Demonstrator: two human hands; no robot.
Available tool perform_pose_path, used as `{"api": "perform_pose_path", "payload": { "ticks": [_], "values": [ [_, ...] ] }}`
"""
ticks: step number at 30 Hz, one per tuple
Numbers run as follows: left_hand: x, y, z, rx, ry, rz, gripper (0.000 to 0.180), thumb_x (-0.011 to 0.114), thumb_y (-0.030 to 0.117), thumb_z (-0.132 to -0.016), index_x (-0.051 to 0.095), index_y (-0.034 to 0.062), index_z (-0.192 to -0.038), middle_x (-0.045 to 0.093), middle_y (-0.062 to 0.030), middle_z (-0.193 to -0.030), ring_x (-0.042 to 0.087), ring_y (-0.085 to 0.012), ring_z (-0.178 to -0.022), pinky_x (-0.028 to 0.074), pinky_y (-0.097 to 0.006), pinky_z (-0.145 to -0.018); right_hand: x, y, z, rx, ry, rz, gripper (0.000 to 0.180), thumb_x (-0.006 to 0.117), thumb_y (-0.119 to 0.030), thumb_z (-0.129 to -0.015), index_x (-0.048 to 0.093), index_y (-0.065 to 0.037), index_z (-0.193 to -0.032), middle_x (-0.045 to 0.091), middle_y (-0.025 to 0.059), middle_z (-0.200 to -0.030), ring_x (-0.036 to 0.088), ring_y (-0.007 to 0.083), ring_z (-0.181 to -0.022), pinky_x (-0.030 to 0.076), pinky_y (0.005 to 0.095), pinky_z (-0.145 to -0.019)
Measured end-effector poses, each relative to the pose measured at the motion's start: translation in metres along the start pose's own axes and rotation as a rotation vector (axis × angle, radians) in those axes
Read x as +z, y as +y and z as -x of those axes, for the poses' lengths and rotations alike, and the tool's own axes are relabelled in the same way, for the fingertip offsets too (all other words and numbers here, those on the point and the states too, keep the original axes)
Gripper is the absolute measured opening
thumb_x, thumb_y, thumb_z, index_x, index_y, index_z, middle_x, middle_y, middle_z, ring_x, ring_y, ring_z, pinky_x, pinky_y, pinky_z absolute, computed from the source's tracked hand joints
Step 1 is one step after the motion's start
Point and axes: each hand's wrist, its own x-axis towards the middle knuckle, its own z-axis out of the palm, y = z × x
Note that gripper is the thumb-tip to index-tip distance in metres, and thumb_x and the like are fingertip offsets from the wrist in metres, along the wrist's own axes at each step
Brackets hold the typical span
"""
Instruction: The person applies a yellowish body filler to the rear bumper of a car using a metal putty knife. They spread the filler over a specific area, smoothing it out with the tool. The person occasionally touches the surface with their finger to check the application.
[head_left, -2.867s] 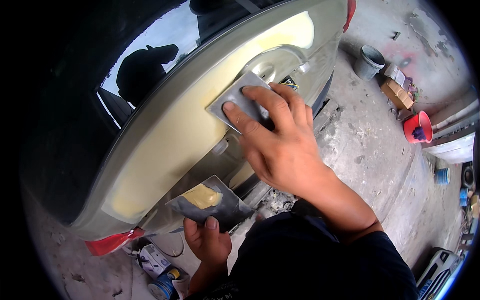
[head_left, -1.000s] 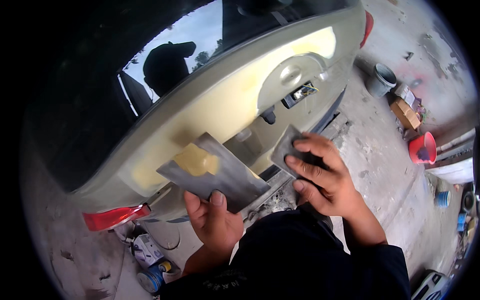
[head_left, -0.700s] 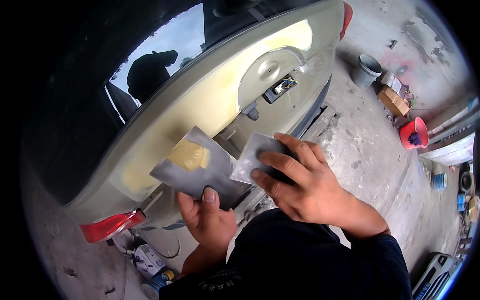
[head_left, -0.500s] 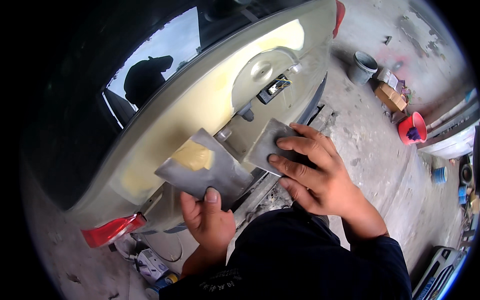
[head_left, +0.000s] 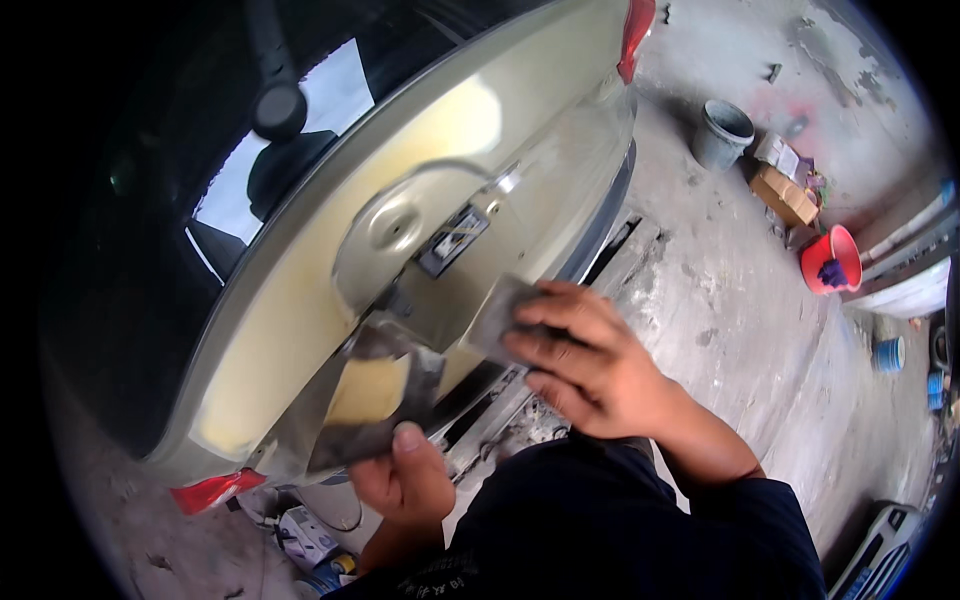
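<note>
Position: head-worn wide fisheye camera, the left of a side-by-side pair.
Facing: downward over the person's chest onto the pale gold car rear panel and grey concrete floor.
Nearness: close; panel within arm's reach.
Distortion: straight edges bend toward the rim.

Both hands raised forward, fingers curled in grips.

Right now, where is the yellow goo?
In the head view, the yellow putty sits on the grey metal board in the left hand, low centre-left beside the car's rear panel.
</note>
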Motion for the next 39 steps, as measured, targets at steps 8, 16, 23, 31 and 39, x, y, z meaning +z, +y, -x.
{"api": "perform_pose_path", "payload": {
  "ticks": [8, 16, 23, 31, 39],
  "values": [
    [0.045, -0.011, 0.01, -0.264, 0.156, 0.125, 0.044, 0.049, 0.0, -0.086, 0.037, -0.005, -0.129, 0.051, -0.0152, -0.123, 0.051, -0.0233, -0.114, 0.037, -0.037, -0.101, -0.074, 0.062, -0.06, 0.101, 0.07, 0.359, 0.043, 0.063, -0.006, -0.075, 0.057, -0.003, -0.118, 0.05, 0.0148, -0.122, 0.046, 0.0349, -0.113, 0.039, 0.0437, -0.092],
    [0.066, -0.024, 0.019, -0.59, 0.144, 0.267, 0.043, 0.051, 0.002, -0.084, 0.042, -0.005, -0.126, 0.053, -0.014, -0.122, 0.052, -0.0232, -0.113, 0.037, -0.037, -0.101, -0.071, 0.092, -0.111, 0.017, 0.098, 0.473, 0.044, 0.061, -0.008, -0.076, 0.057, -0.006, -0.119, 0.05, 0.0107, -0.123, 0.047, 0.0321, -0.11, 0.039, 0.0428, -0.089],
    [0.06, -0.039, 0.006, -0.651, 0.024, 0.213, 0.042, 0.047, 0.0, -0.085, 0.041, -0.0059, -0.126, 0.051, -0.0153, -0.123, 0.051, -0.0231, -0.114, 0.036, -0.038, -0.102, -0.065, 0.094, -0.134, -0.027, 0.062, 0.528, 0.045, 0.061, -0.008, -0.075, 0.057, -0.006, -0.119, 0.051, 0.0106, -0.122, 0.047, 0.0323, -0.111, 0.04, 0.0426, -0.087],
    [0.06, -0.045, -0.006, -0.693, 0.084, 0.322, 0.035, 0.05, -0.002, -0.086, 0.048, -0.0053, -0.121, 0.059, -0.0098, -0.113, 0.054, -0.0108, -0.097, 0.039, -0.022, -0.082, -0.062, 0.096, -0.141, -0.047, 0.044, 0.549, 0.046, 0.061, -0.009, -0.075, 0.056, -0.007, -0.12, 0.05, 0.0109, -0.122, 0.047, 0.0324, -0.11, 0.041, 0.0427, -0.087],
    [0.052, -0.05, -0.002, -0.707, 0.049, 0.27, 0.044, 0.048, 0.0, -0.084, 0.041, -0.0049, -0.127, 0.052, -0.0152, -0.123, 0.051, -0.0244, -0.115, 0.037, -0.039, -0.102, -0.044, 0.101, -0.134, -0.011, 0.1, 0.512, 0.044, 0.061, -0.011, -0.072, 0.058, -0.006, -0.117, 0.049, 0.0101, -0.121, 0.046, 0.036, -0.106, 0.042, 0.0448, -0.077]
  ]
}}
